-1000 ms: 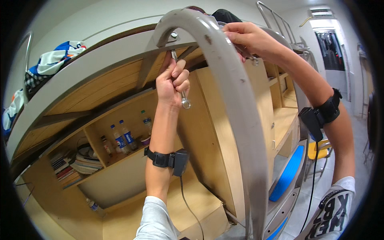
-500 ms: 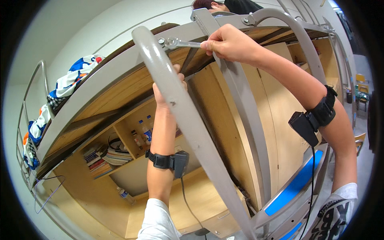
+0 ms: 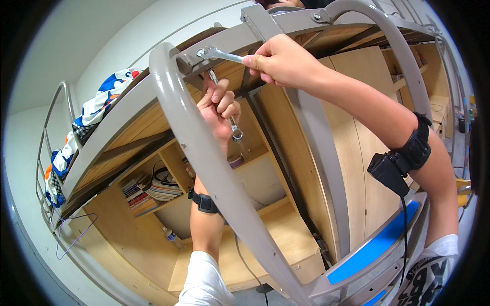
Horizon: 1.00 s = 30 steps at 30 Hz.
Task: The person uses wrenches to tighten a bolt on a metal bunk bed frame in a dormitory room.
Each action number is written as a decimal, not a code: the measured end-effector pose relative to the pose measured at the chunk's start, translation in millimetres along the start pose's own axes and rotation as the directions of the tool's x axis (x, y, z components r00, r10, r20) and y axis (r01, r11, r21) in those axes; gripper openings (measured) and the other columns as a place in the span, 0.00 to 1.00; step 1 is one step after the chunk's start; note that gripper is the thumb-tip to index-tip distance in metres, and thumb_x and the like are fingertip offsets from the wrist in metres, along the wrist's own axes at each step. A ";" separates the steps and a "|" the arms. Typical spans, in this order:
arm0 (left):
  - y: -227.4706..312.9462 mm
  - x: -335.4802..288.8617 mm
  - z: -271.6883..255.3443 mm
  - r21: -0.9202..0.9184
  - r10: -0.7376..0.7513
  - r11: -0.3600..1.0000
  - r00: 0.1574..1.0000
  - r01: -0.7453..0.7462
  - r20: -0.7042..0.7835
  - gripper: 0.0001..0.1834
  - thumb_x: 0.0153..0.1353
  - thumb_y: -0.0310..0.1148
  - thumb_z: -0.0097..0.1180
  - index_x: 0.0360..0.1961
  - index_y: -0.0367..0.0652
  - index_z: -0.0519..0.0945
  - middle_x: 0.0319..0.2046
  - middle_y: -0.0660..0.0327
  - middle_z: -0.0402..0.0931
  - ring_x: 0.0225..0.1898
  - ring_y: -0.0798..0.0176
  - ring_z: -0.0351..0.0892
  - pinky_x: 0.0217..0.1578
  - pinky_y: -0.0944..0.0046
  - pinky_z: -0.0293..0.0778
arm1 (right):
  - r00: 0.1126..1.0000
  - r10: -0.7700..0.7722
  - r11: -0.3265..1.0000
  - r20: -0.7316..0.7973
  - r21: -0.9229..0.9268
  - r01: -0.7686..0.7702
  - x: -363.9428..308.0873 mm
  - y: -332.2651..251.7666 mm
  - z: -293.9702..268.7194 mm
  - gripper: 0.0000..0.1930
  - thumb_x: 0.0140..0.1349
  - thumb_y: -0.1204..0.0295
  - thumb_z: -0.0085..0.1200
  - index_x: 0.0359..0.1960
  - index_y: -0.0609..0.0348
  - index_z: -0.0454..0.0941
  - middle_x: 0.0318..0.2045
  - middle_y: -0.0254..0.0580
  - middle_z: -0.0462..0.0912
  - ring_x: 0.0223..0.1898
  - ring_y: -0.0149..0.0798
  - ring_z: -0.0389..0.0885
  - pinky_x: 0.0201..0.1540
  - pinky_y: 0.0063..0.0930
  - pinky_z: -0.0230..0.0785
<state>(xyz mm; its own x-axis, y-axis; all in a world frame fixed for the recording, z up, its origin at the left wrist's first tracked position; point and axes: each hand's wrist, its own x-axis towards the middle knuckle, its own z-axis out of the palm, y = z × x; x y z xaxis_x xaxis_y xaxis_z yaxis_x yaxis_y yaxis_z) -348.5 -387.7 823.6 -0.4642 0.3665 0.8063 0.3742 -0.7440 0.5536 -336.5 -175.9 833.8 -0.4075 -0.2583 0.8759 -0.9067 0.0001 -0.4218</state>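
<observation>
My right hand (image 3: 280, 61) pinches the end of a silver wrench (image 3: 227, 55). The wrench's open jaw sits at a bolt (image 3: 200, 53) on the grey bed rail (image 3: 224, 36), close to the curved grey post (image 3: 189, 127). Below the rail and behind the post, my left hand (image 3: 220, 104) is closed around a second wrench (image 3: 237, 131). This one stands nearly upright, its ring end hanging below my fingers and its top reaching up under the rail. Whether that top end touches a nut is hidden by the rail.
Another bolt (image 3: 317, 17) joins the rail to a bent tube on the right. Blue ladder steps (image 3: 375, 245) slope at lower right. Under the bed is a wooden desk (image 3: 255, 245) with books (image 3: 153, 191). Patterned bedding (image 3: 109, 99) lies at left; a person is partly visible on top.
The view has shifted, bringing my left hand and its wrench into sight beside the post. My right hand's wrench now tilts more, its jaw still at the bolt.
</observation>
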 end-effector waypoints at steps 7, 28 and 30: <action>2.3 -3.0 6.9 0.110 -0.002 0.994 1.000 0.004 -0.021 0.17 0.69 0.32 0.36 0.54 0.51 0.73 0.20 0.70 0.53 0.13 0.76 0.43 0.10 0.77 0.43 | 1.000 0.013 0.990 -0.005 -0.142 -0.014 6.3 -12.7 2.5 0.18 0.60 0.63 0.54 0.20 0.65 0.79 0.12 0.39 0.75 0.15 0.31 0.73 0.23 0.28 0.67; 5.8 -3.5 6.8 0.117 -0.043 0.992 0.999 0.046 -0.031 0.17 0.70 0.33 0.33 0.54 0.56 0.72 0.21 0.70 0.52 0.13 0.75 0.44 0.11 0.77 0.44 | 0.970 -0.237 0.799 0.045 -0.559 0.221 24.6 -2.4 4.0 0.25 0.66 0.62 0.41 0.18 0.71 0.73 0.14 0.59 0.73 0.19 0.55 0.73 0.29 0.44 0.67; 8.7 -4.2 5.1 0.116 -0.053 0.992 0.998 0.055 -0.024 0.17 0.70 0.32 0.33 0.54 0.56 0.73 0.21 0.70 0.52 0.13 0.75 0.44 0.11 0.77 0.44 | 0.962 -0.255 0.776 0.098 -0.572 0.264 24.9 -4.5 1.6 0.24 0.67 0.63 0.39 0.19 0.72 0.74 0.16 0.62 0.73 0.21 0.58 0.74 0.32 0.47 0.67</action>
<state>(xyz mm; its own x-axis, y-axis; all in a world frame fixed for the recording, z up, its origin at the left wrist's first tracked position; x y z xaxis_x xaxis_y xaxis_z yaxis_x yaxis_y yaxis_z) -339.2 -392.9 826.1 -0.5023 0.3918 0.7709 0.4384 -0.6530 0.6176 -342.4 -183.9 857.2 -0.1504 -0.3435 0.9270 -0.8738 0.4848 0.0378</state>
